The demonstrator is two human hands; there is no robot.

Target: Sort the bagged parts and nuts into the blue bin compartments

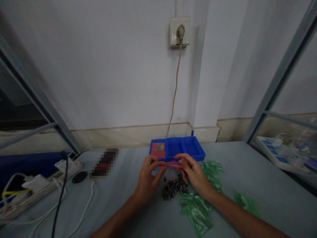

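Observation:
My left hand (149,173) pinches one end of a thin pink plastic bag (172,164). The other end is gripped by the fingers of my right hand (194,172). Stretched between both hands, the bag is seen nearly edge-on, so its opening and any contents cannot be made out. Just below it on the table lies a heap of small dark metal parts (172,189). Behind the hands stands a blue tray (182,138) with three compartments; a flat pink-red stack (158,150) fills the left one. Green plastic bags (198,211) with small parts inside lie beside and under my right forearm.
Another green bag (246,202) lies to the right. On the left are a power strip (29,201) with cables, a round black disc (79,177) and a pixelated dark object (105,163). Grey metal frame posts flank the table, and a wall socket (179,32) is above.

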